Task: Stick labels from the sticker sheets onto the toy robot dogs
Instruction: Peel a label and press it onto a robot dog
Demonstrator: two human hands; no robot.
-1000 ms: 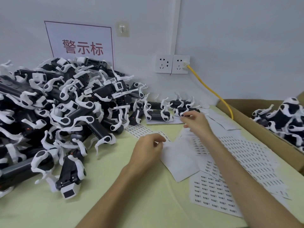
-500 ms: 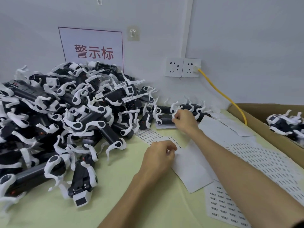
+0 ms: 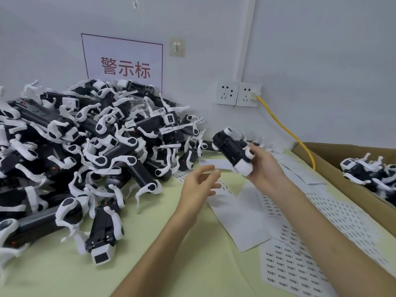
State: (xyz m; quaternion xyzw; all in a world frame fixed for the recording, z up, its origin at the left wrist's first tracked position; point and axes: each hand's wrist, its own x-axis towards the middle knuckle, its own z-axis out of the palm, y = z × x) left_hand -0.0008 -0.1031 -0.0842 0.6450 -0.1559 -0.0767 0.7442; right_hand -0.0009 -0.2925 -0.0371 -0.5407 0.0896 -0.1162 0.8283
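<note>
My right hand [image 3: 264, 169] grips a black-and-white toy robot dog [image 3: 232, 150] and holds it tilted above the table, its underside turned toward me. My left hand [image 3: 198, 186] hovers just left of it with its fingers spread and relaxed, holding nothing that I can make out. White sticker sheets [image 3: 297, 269] with rows of small printed labels lie on the pale green table [image 3: 150, 258] under and right of my arms. A big heap of toy robot dogs [image 3: 85, 151] fills the left side.
A cardboard box [image 3: 351, 187] at the right edge holds more toy dogs [image 3: 368, 170]. A yellow cable [image 3: 285, 129] runs from the wall sockets [image 3: 237, 94] down behind the box. A red-lettered sign [image 3: 124, 63] hangs on the wall. Blank backing sheets [image 3: 240, 219] lie mid-table.
My right hand has picked a toy dog from the row at the back and lifted it toward me. My left hand has come up off the sticker sheet and opened.
</note>
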